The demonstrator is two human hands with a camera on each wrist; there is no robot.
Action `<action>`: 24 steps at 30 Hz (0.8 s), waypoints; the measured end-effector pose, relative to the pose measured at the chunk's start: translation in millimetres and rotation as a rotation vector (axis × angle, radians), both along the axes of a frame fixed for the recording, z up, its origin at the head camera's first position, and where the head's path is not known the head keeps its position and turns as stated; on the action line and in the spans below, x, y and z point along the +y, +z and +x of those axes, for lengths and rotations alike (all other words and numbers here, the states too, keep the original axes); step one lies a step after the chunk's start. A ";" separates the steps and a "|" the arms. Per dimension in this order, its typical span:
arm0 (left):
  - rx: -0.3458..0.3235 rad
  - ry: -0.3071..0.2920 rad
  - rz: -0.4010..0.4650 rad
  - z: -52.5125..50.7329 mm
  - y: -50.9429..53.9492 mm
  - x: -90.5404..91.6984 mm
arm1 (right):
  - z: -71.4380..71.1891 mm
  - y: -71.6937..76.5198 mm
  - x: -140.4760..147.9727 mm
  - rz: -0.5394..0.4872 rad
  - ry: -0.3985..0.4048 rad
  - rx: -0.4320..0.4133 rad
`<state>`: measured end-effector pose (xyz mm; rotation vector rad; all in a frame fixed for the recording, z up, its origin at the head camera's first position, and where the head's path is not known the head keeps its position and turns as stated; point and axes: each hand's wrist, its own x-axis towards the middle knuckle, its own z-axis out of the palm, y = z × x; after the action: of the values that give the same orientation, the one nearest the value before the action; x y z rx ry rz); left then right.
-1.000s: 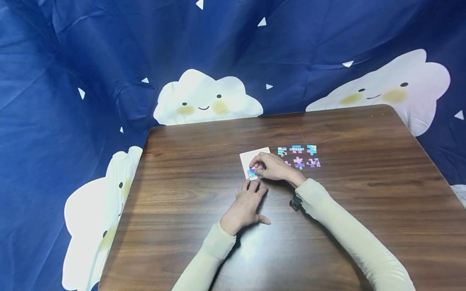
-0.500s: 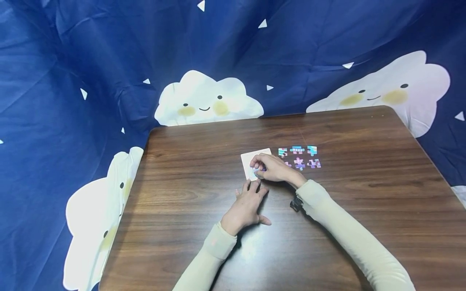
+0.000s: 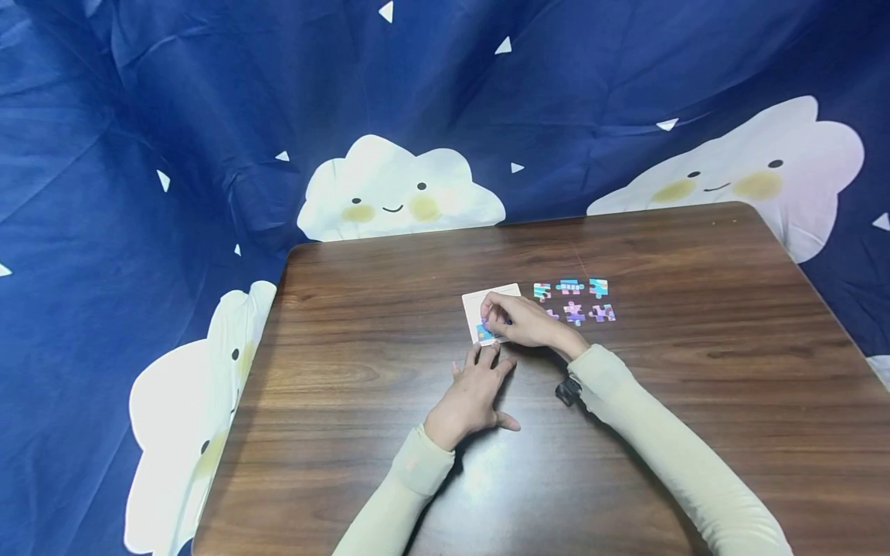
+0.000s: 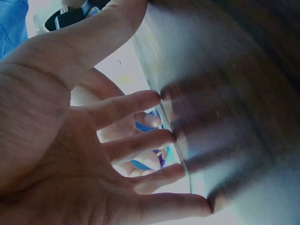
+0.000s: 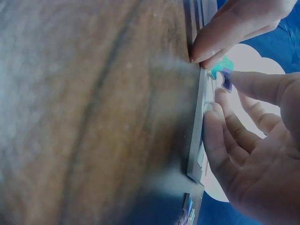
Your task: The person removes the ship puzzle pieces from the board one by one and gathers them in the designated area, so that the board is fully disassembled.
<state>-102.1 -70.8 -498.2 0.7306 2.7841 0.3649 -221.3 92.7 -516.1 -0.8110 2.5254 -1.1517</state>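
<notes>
A small white puzzle board (image 3: 473, 303) lies mid-table in the head view. On its near left corner sits a blue puzzle piece (image 3: 483, 333). Above the board, my right hand (image 3: 524, 319) pinches a purple puzzle piece (image 5: 227, 80) between thumb and fingers, close to the laid piece. In the right wrist view the held piece stands tilted, and its lower edge is hard to make out. My left hand (image 3: 469, 401) has its fingers spread, with the fingertips (image 4: 171, 136) touching the board's near edge; it grips nothing.
Several loose puzzle pieces (image 3: 572, 286) lie in two rows right of the board, one partly hidden by my right hand. The brown wooden table (image 3: 348, 324) reaches back to a blue curtain (image 3: 556, 93) with cloud prints.
My right fingers have shifted slightly over the near left corner, and the purple piece in them has changed its tilt. The left hand keeps its place at the board's edge.
</notes>
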 end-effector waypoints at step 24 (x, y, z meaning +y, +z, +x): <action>-0.024 0.007 0.017 -0.9 -1.4 0.1 | 4.8 5.9 34.9 -0.099 -0.146 -0.069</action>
<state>-103.0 -70.7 -499.6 0.7149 2.7649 0.3962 -216.6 127.6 -510.2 -0.6065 2.5230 -1.3364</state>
